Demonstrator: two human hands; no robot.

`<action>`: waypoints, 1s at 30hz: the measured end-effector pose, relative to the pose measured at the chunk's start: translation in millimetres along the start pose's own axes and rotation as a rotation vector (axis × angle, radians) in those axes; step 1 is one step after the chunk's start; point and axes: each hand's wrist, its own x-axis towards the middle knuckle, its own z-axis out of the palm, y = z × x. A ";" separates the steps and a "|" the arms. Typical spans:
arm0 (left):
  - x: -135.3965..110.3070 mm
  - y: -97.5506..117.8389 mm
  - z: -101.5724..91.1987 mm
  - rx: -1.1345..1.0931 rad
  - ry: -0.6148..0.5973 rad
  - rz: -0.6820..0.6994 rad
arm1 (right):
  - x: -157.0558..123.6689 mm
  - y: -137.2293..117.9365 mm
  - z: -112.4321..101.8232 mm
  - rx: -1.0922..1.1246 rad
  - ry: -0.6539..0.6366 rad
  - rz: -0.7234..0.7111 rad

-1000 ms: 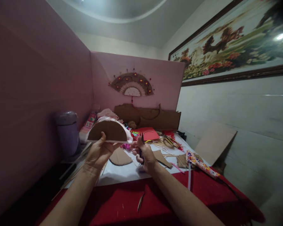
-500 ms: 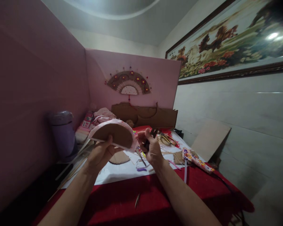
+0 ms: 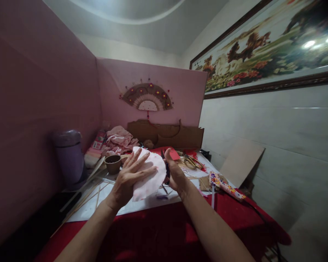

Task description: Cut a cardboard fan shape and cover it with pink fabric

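My left hand [image 3: 125, 180] grips a half-round piece of cardboard covered in white-pink cloth [image 3: 150, 178]. Its fingers lie spread over the cloth side, while the thumb is hidden behind. In my right hand [image 3: 176, 173] is a pair of dark-handled scissors [image 3: 167, 170], blades pointing up beside the piece's curved right edge. Whether the blades touch the cloth I cannot tell. Both hands are above the white sheet on the table.
A brown cup [image 3: 113, 165] and a purple bin [image 3: 71, 160] stand at left, near crumpled pink cloth [image 3: 120, 138]. Gold-handled scissors [image 3: 192, 162] and a flower-patterned glue gun [image 3: 225, 185] lie at right. A decorated cardboard fan [image 3: 147, 96] hangs on the pink panel behind.
My left hand has turned the half-round piece over, from its bare cardboard side to its cloth side, and stood it more upright. The scissors are now closer against its edge.
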 end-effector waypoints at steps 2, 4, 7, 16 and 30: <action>0.8 -0.2 -0.5 -0.012 -0.013 0.006 | -1.9 0.7 2.1 -0.009 -0.009 -0.007; 1.3 -0.5 -0.7 -0.047 -0.022 0.001 | -4.4 0.9 5.7 -0.020 -0.020 -0.023; 1.2 -1.2 0.7 -0.124 -0.049 -0.026 | -7.4 -0.4 9.4 -0.022 0.005 -0.036; 5.3 5.3 -0.2 -0.127 -0.003 -0.048 | -7.9 -2.5 0.3 -0.088 -0.068 -0.014; 8.0 15.0 1.8 -0.135 -0.154 -0.018 | -7.6 2.0 3.0 -0.138 -0.092 0.000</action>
